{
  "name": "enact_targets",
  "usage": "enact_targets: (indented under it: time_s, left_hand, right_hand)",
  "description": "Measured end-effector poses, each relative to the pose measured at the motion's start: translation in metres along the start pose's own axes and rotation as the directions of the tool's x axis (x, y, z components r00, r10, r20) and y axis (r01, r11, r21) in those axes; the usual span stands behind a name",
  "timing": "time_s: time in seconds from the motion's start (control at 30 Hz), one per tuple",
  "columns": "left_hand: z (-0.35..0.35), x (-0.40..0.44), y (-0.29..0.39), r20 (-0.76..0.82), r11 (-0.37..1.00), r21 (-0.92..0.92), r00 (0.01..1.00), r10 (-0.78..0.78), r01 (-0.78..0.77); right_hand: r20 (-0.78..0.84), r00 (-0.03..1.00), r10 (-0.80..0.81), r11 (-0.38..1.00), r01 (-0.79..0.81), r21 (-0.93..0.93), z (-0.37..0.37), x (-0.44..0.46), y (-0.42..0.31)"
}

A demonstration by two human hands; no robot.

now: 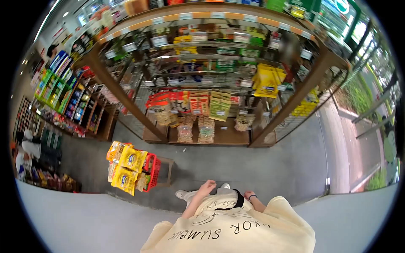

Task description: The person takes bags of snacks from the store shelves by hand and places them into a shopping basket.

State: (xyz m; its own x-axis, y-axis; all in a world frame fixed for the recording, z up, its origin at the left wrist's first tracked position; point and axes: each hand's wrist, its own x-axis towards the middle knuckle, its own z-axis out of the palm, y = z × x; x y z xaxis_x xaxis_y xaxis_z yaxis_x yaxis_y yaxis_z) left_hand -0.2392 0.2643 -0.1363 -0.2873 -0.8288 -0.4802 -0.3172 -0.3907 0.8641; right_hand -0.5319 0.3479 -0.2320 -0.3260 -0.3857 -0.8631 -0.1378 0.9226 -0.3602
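My left hand hangs in front of my body with its fingers loosely apart and nothing in it. On the other side, my right hand is low beside my hip, below a dark wristband; its fingers are small and foreshortened. Neither hand touches any goods. To the left of my left hand is a red shopping basket, raised on a small stand. Yellow snack bags are heaped over its side, with other packets among them.
Ahead stands a wooden-framed shelf unit with hanging wire racks. Green packets, red packets and large yellow bags hang there. More stocked shelves and a person are at the left. Glass and a walkway lie right.
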Motion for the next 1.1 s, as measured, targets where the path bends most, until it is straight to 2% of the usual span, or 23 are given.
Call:
enact_targets:
  time_s: [0.07,0.13,0.2,0.3,0.37,0.43,0.47,0.53,0.57,0.67,0.73,0.83,0.97,1.07,1.1]
  left_hand:
    - [0.025,0.005,0.024,0.231,0.984,0.174,0.973,-0.013,-0.028]
    - [0.045,0.009,0.039,0.288,0.963,0.267,0.956,-0.056,-0.024]
    - [0.064,0.023,0.038,0.408,0.899,0.421,0.911,-0.064,-0.125]
    - [0.082,0.034,0.049,0.452,0.816,0.538,0.889,-0.068,-0.212]
    - [0.089,0.034,0.061,0.469,0.83,0.514,0.881,-0.06,-0.216]
    - [0.094,0.034,0.067,0.476,0.847,0.486,0.878,-0.05,-0.215]
    - [0.095,0.036,0.067,0.506,0.873,0.437,0.862,-0.039,-0.217]
    - [0.093,0.038,0.07,0.53,0.893,0.395,0.847,-0.028,-0.217]
    - [0.092,0.041,0.07,0.515,0.879,0.422,0.857,-0.028,-0.224]
    - [0.091,0.051,0.073,0.496,0.835,0.493,0.868,-0.037,-0.246]
    - [0.09,0.061,0.076,0.532,0.813,0.531,0.841,-0.1,-0.24]
    - [0.094,0.086,0.09,0.561,0.789,0.558,0.817,-0.132,-0.256]
    - [0.099,0.135,0.1,0.553,0.785,0.544,0.83,-0.069,-0.297]
    - [0.096,0.174,0.124,0.502,0.839,0.476,0.865,-0.013,-0.264]
    - [0.092,0.183,0.143,0.488,0.872,0.425,0.873,0.005,-0.243]
  right_hand:
    - [-0.028,0.999,0.021,0.998,-0.019,0.068,-0.025,-0.004,0.023]
    - [-0.07,0.995,0.074,0.978,-0.059,0.199,-0.044,-0.006,0.044]
    - [-0.087,0.992,0.088,0.967,-0.064,0.246,-0.059,-0.01,0.062]
    - [-0.133,0.986,0.099,0.951,-0.055,0.304,-0.069,-0.016,0.081]
    - [-0.155,0.982,0.107,0.942,-0.05,0.331,-0.066,-0.014,0.099]
    - [-0.093,0.984,0.153,0.984,-0.143,0.104,-0.063,0.0,0.115]
    - [-0.087,0.984,0.153,0.984,-0.143,0.108,-0.058,0.002,0.12]
    - [-0.276,0.961,0.007,0.999,-0.018,-0.035,-0.043,0.006,0.127]
    - [-0.193,0.981,0.023,0.999,-0.032,-0.043,-0.041,0.013,0.127]
    - [-0.157,0.986,0.058,0.998,-0.054,0.03,-0.032,0.033,0.123]
    - [-0.187,0.97,0.153,0.985,-0.136,0.102,-0.05,-0.005,0.087]
    - [-0.204,0.968,0.143,0.99,-0.14,0.028,-0.07,-0.01,0.065]
    - [-0.211,0.959,0.188,0.981,-0.193,-0.005,-0.093,0.015,0.041]
    - [-0.196,0.956,0.217,0.972,-0.229,-0.041,-0.124,0.038,-0.002]
    - [-0.091,0.973,0.211,0.975,-0.216,-0.047,-0.131,0.077,-0.008]
